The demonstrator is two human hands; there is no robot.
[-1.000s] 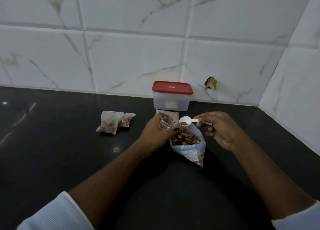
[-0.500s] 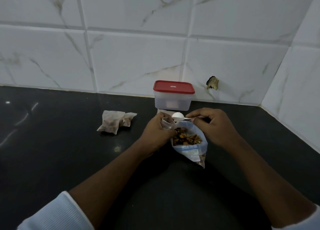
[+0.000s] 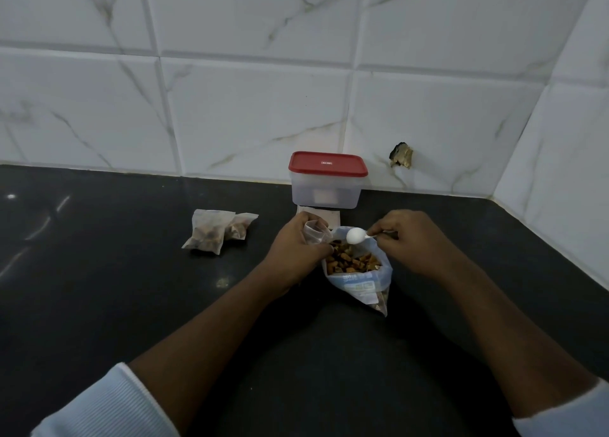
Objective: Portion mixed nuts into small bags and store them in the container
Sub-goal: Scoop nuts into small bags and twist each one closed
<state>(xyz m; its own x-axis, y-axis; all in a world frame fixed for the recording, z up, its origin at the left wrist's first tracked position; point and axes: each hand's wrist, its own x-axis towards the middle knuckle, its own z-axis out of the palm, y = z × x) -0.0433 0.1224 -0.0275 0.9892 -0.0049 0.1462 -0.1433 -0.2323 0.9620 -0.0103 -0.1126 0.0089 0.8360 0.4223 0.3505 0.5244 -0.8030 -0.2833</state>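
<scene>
An open bag of mixed nuts (image 3: 357,273) lies on the black counter in front of me. My left hand (image 3: 295,252) grips a small clear bag (image 3: 314,232) at the big bag's left rim, its mouth open upward. My right hand (image 3: 407,240) pinches the handle of a white plastic spoon (image 3: 356,235), whose bowl is turned face down over the nuts beside the small bag. Two filled small bags (image 3: 217,234) lie together to the left. A clear container with a red lid (image 3: 328,179) stands shut against the wall behind my hands.
A stack of flat small bags (image 3: 331,216) lies just in front of the container. White marble-look tiles form the back wall and the right wall, with a chipped hole (image 3: 402,155) in a tile right of the container. The black counter (image 3: 99,305) extends left and toward me.
The spoon held a few nuts upright a second ago. It then tipped toward the small bag and now its bowl faces down, slightly nearer the nut bag. My left hand stayed in place.
</scene>
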